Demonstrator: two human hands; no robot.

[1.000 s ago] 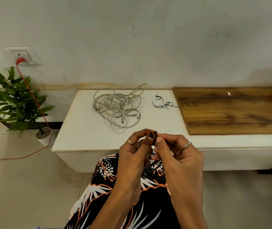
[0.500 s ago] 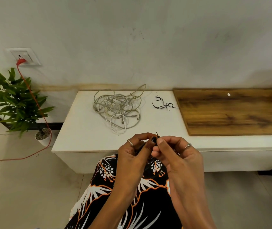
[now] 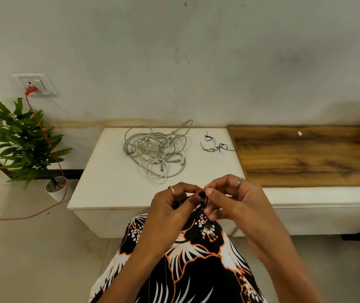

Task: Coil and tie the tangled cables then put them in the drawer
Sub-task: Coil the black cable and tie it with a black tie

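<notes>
My left hand (image 3: 170, 204) and my right hand (image 3: 233, 200) meet just in front of the white cabinet's near edge, above my lap. Between them is a coiled black cable (image 3: 198, 209), mostly hidden by the fingers. The left hand grips the coil; the right hand's thumb and fingers pinch a thin tie at its top. A tangle of grey and white cables (image 3: 156, 153) lies on the white cabinet top (image 3: 109, 182), beyond my hands. Several short black ties (image 3: 215, 146) lie to the right of that tangle.
A wooden board (image 3: 305, 156) covers the right part of the cabinet top, with a small white piece (image 3: 299, 133) on it. A potted plant (image 3: 21, 141) stands on the floor at left. An orange cord (image 3: 43, 132) runs from the wall socket (image 3: 33, 84) down to the floor.
Both hands have stayed together at the cabinet's edge. The right hand's fingers have shifted around the tie at the top of the black coil.
</notes>
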